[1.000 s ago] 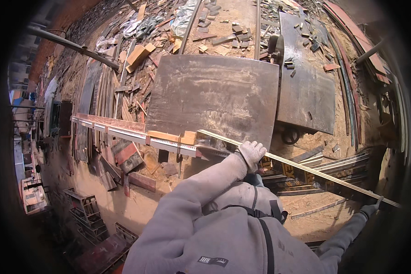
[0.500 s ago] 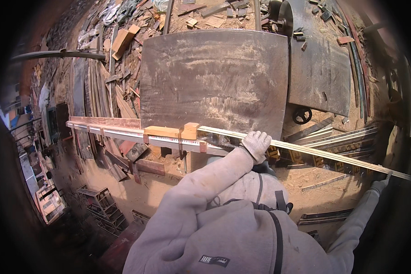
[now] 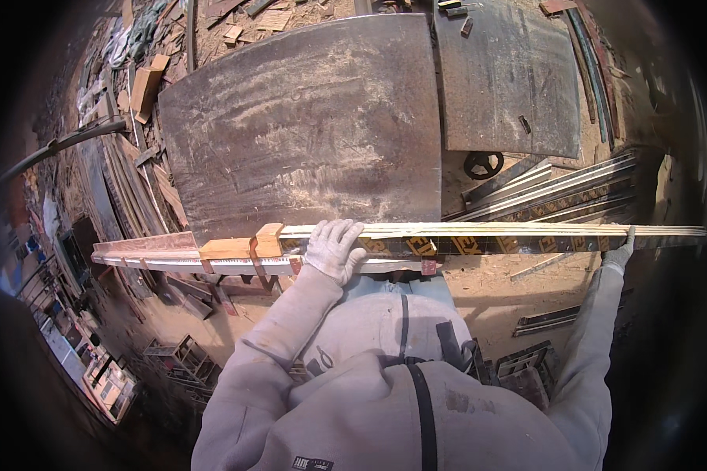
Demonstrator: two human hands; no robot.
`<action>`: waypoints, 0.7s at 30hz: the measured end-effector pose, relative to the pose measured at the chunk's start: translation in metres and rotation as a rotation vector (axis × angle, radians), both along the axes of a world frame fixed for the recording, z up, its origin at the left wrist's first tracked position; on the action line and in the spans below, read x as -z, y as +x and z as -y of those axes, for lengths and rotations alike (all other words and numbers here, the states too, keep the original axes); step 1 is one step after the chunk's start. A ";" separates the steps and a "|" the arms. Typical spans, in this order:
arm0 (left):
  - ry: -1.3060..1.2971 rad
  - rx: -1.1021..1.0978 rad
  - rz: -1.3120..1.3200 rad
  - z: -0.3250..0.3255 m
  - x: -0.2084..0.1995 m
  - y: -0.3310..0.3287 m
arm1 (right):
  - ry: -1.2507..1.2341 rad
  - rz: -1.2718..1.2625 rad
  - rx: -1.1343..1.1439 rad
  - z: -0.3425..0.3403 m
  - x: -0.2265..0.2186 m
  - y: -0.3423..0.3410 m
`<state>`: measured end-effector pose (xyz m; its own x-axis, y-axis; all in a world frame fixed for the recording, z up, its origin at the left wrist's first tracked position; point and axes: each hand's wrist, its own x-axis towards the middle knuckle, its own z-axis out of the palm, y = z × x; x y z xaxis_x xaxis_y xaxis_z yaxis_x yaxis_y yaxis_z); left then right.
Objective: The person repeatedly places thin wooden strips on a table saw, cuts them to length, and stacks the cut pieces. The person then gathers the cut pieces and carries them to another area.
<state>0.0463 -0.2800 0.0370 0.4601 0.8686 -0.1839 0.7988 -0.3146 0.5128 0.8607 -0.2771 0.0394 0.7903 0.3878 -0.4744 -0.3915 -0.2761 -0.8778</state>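
Note:
A stack of long, thin plywood strips [image 3: 479, 229] lies on edge along the near side of a rusty metal saw table [image 3: 298, 125]. Pale layered edges face up, and the dark printed faces show toward me. My gloved left hand [image 3: 335, 250] is closed over the stack near its left end, thumb on the near side. Just left of it, a wooden stop block [image 3: 269, 235] sits on a rail with a measuring scale [image 3: 165, 261], close to the strip ends. Far to the right, my gloved right hand [image 3: 619, 255] grips the strips from the near side.
A second metal table [image 3: 514, 78] stands at the back right, with a black handwheel [image 3: 484, 164] below it. More strips [image 3: 554, 188] are piled beneath. Wood offcuts and boards [image 3: 133, 180] litter the left. A metal bar [image 3: 63, 145] juts in there.
My left hand has slid leftward to near the stop block. The strips, earlier slanting down to the right, now run nearly level, with my right hand raised. The view has shifted.

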 end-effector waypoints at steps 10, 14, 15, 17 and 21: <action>0.055 -0.057 -0.076 -0.011 0.036 0.023 | -0.105 -0.009 0.088 -0.025 0.079 -0.039; 0.077 -0.055 -0.111 -0.023 0.032 0.028 | -0.122 0.004 0.104 -0.033 0.093 -0.050; 0.084 -0.115 -0.100 -0.030 0.030 0.031 | -0.145 -0.022 0.104 -0.042 0.093 -0.052; 0.194 -0.007 -0.097 -0.044 0.023 0.025 | -0.172 -0.102 0.104 -0.058 0.092 -0.054; 0.175 -0.143 -0.114 -0.048 0.031 0.016 | -0.206 -0.128 -0.037 -0.066 0.106 -0.040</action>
<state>0.0622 -0.2317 0.0063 0.3152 0.9466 -0.0685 0.8912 -0.2704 0.3642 0.8202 -0.2106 -0.0665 0.7056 0.2996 -0.6422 -0.4826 -0.4605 -0.7451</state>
